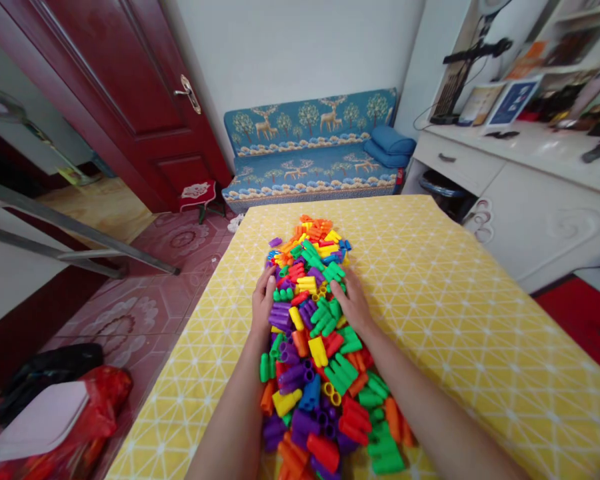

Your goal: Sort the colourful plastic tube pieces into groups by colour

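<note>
A long heap of plastic building blocks (318, 351), shaped like joined round-tipped tubes, runs down the middle of the table. They are green, purple, red, orange, yellow and blue. My left hand (263, 299) lies along the heap's left side, fingers extended and touching the blocks at its edge. Opposite it, my right hand (351, 300) rests against the right side, its thumb over a green block (334, 272). Neither hand grips a piece; some fingertips are hidden by the blocks. Orange blocks (316, 227) gather at the far end, and a purple block (275, 242) lies apart at the left.
The table has a yellow patterned cloth (455, 300). Beyond it stands a blue sofa (300, 157). A white desk (535, 157) is on the right; a metal ladder-like frame (95, 253) and a red bag (107, 393) are on the left.
</note>
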Motion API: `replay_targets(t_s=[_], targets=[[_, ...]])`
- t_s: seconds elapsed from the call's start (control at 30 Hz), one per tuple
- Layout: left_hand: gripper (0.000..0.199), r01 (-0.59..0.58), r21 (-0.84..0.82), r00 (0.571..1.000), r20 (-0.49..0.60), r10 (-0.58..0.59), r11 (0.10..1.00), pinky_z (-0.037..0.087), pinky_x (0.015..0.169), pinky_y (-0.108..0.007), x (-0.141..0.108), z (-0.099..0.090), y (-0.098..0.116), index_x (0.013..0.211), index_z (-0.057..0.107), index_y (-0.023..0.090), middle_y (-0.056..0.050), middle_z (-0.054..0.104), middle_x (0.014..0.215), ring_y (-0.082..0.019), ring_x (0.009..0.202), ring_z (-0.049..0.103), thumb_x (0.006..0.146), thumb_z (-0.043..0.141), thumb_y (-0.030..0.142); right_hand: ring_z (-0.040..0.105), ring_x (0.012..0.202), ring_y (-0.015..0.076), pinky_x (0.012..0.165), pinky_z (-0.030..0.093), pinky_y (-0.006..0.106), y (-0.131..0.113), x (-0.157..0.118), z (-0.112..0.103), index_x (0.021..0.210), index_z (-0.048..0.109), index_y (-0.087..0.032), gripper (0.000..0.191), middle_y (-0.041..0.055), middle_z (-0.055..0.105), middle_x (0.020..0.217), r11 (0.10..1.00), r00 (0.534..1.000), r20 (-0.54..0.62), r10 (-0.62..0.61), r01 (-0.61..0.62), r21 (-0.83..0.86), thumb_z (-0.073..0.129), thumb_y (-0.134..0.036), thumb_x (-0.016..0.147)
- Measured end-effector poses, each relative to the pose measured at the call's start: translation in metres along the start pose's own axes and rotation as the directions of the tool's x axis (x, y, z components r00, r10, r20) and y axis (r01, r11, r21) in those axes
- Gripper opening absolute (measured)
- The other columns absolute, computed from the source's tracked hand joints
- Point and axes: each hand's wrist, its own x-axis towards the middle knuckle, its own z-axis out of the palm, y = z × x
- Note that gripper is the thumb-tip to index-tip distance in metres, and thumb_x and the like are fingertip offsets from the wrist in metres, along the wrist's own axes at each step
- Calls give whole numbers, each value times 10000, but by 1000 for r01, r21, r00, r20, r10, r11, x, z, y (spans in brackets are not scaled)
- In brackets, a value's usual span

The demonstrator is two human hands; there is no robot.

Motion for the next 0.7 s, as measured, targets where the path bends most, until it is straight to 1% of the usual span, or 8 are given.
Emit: replay_targets(t_s=[0.1, 0.2, 0.3, 0.4, 0.5, 0.57, 0.63, 0.7], targets=[[489, 39, -10, 999, -12, -39, 999, 301, 1174, -432, 0, -5, -4, 1266, 632, 221, -76, 554, 1420, -253, 1354, 464, 918, 493, 536, 220, 1468, 303, 1206, 164, 549, -7, -4, 5, 1432, 456, -268, 709, 57, 413, 1519, 999, 999, -5, 52, -52, 3, 388, -705, 878], [515, 54, -28, 998, -20, -54, 998, 313, 1168, -433, -1, -7, -5, 1280, 623, 216, -81, 550, 1423, -260, 1353, 467, 905, 509, 550, 277, 1453, 253, 1209, 211, 481, -10, -8, -1, 1415, 473, -265, 647, 49, 421, 1515, 993, 999, -17, 42, -40, 111, 364, -656, 911], [522, 67, -62, 997, -42, -69, 996, 340, 1151, -439, -3, -6, -3, 1273, 627, 208, -89, 572, 1399, -265, 1333, 490, 916, 479, 558, 367, 1408, 208, 1192, 264, 428, -3, -1, -12, 1396, 483, -231, 597, 73, 449, 1493, 981, 983, -176, 44, -9, 194, 301, -592, 956], [513, 76, -66, 996, -47, -79, 995, 353, 1143, -439, -4, -4, 0, 1259, 635, 204, -89, 592, 1377, -260, 1316, 507, 931, 450, 553, 367, 1407, 235, 1183, 259, 455, 18, 29, -26, 1397, 474, -184, 677, 126, 436, 1497, 992, 955, -281, 96, -69, 104, 315, -640, 923], [506, 72, -40, 996, -53, -74, 997, 351, 1145, -432, -4, -3, 0, 1251, 640, 209, -82, 581, 1390, -260, 1319, 503, 929, 454, 553, 356, 1410, 297, 1181, 202, 533, 40, 75, -33, 1405, 471, -180, 766, 153, 440, 1491, 982, 965, -217, 151, -172, -81, 330, -708, 869], [506, 72, -29, 995, -60, -74, 997, 347, 1148, -433, -3, -3, 0, 1247, 644, 213, -80, 578, 1394, -263, 1323, 500, 927, 457, 558, 317, 1430, 320, 1182, 119, 587, 50, 103, -31, 1424, 454, -200, 775, 145, 426, 1504, 961, 971, -150, 184, -210, -179, 325, -716, 861], [504, 76, -23, 995, -61, -78, 997, 343, 1151, -437, -2, -3, 0, 1238, 649, 214, -80, 587, 1382, -265, 1325, 498, 926, 455, 560, 253, 1458, 318, 1174, 39, 623, 54, 124, -22, 1449, 422, -231, 763, 117, 383, 1537, 957, 980, -50, 190, -197, -212, 314, -712, 868], [501, 76, -19, 996, -55, -77, 997, 340, 1155, -439, -1, -3, 0, 1233, 652, 216, -79, 592, 1377, -264, 1329, 494, 928, 452, 559, 230, 1470, 299, 1172, 28, 629, 54, 136, -10, 1452, 422, -274, 736, 74, 362, 1553, 971, 985, 65, 162, -147, -189, 307, -715, 874]])
